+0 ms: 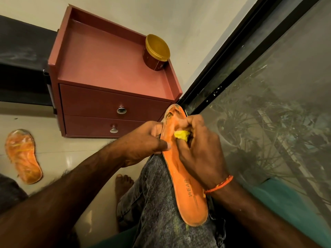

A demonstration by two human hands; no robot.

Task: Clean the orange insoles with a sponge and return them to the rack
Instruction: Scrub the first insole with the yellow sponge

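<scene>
We see the right hand (198, 147) curled tight round a yellow sponge (181, 135), pressing it onto the upper part of an orange insole (186, 190); only a small crumpled bit of the sponge shows between the fingers, the rest is buried in the fist. The left hand (145, 140) pinches the insole's left edge, thumb on top, its other fingers hidden behind the insole so we cannot tell how they lie. The insole lies lengthwise along the person's knee (155, 194), clad in grey denim, heel end nearest us and toe end pointing up toward the cabinet (111, 72); its middle is partly covered by the right hand, and printed letters reading "WEAR" show near the heel, with any further print hidden under the wrist. A second insole (23, 156) lies flat on the tiled floor (71, 154) at the left, well apart from the hands, streaked and glossy. The reddish cabinet has two drawers with metal knobs, and a round tub (156, 52) with a gold lid stands at the right rear of its top. A bare foot (123, 183) shows on the floor below the left forearm. At the right, dusty glass (268, 113) shows blurred foliage we cannot make out clearly.
</scene>
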